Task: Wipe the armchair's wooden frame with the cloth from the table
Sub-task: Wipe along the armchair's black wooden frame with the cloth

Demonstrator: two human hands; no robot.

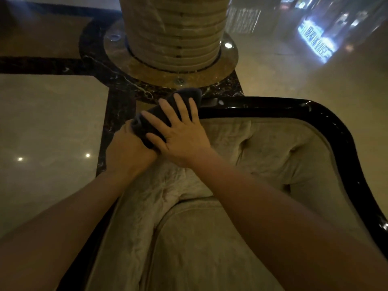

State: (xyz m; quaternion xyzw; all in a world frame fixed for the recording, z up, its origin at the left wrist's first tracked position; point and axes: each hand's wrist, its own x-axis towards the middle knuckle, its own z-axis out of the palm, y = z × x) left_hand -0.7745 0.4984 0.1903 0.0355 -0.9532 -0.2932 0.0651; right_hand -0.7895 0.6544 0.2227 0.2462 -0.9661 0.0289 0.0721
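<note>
I look down on a beige upholstered armchair (262, 156) edged with a glossy black wooden frame (336, 124). A dark grey cloth (161, 114) lies over the frame's top left corner. My left hand (128, 152) grips the cloth's lower end from the left. My right hand (180, 133) lies flat on top of the cloth, fingers spread and pointing away from me. The frame under the cloth is hidden. Both forearms reach in from the bottom of the view.
A thick ribbed stone column (176, 28) with a round base stands just behind the chair back. Polished marble floor (48, 127) with dark inlaid bands lies to the left and behind. Blue light reflections (317, 43) glare at the upper right.
</note>
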